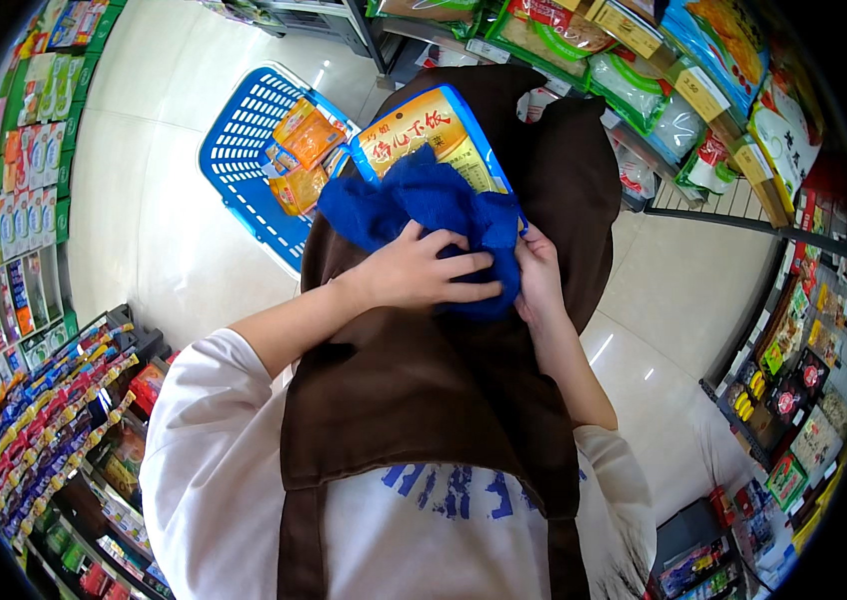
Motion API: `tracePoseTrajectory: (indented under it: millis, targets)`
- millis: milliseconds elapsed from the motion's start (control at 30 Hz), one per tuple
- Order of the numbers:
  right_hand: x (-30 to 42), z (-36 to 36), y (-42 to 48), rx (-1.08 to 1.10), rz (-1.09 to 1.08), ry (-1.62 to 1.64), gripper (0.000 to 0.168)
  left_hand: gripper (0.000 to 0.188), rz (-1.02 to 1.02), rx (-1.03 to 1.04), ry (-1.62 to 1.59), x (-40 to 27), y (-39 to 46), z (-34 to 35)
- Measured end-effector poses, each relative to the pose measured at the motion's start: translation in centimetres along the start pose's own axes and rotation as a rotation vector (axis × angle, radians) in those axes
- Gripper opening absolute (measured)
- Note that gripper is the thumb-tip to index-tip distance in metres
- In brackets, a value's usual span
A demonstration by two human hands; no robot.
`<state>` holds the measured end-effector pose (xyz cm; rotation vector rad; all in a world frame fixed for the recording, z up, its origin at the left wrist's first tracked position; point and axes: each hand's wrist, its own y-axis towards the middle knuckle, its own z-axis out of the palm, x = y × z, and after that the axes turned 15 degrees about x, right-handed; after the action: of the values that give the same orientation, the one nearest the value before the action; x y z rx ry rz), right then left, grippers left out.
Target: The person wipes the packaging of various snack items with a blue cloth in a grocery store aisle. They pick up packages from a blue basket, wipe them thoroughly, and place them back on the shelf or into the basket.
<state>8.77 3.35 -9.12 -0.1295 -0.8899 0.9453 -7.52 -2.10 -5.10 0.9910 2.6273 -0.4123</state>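
My left hand [435, 268] lies bent over a bunched blue cloth [431, 195], its fingers pressed into the folds. The cloth covers the lower part of a blue-edged, yellow plastic food packet [412, 135] that bears writing. On the other side, my right hand [541, 274] pinches the packet's edge between thumb and fingers, close beside the cloth. Packet and cloth are over the lap of a brown apron [423, 397]. A blue plastic shopping basket [225, 161] stands on the floor at the left, with several orange packets [309, 133] inside.
Shelves of bagged dry foods [630, 86] run along the upper right, with price tags on their edges. More shelves with packets [783, 390] stand at the right. Hanging strips of small packets [48, 427] and shelves of boxed goods [30, 157] line the left. The floor is pale tile [146, 225].
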Motion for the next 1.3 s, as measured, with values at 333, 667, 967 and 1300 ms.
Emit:
tracePoseTrajectory:
  millis: [333, 667, 967, 1300]
  targets:
    - [0.7, 0.1, 0.7, -0.026, 0.035, 0.002, 0.02, 0.071, -0.308, -0.01, -0.149, 0.1, 0.4, -0.5]
    - [0.1, -0.2, 1.3, -0.09, -0.048, 0.07, 0.021, 0.069, -0.486, -0.075, -0.139, 2.4, 3.3, -0.9]
    - [0.1, 0.0, 1.2, -0.019, -0.034, 0.064, 0.024, 0.041, -0.51, -0.429, -0.217, 11.9, 7.7, -1.0]
    - [0.2, 0.1, 0.9, -0.027, -0.057, 0.025, 0.024, 0.043, -0.304, -0.387, -0.198, 5.5, 2.3, -5.4]
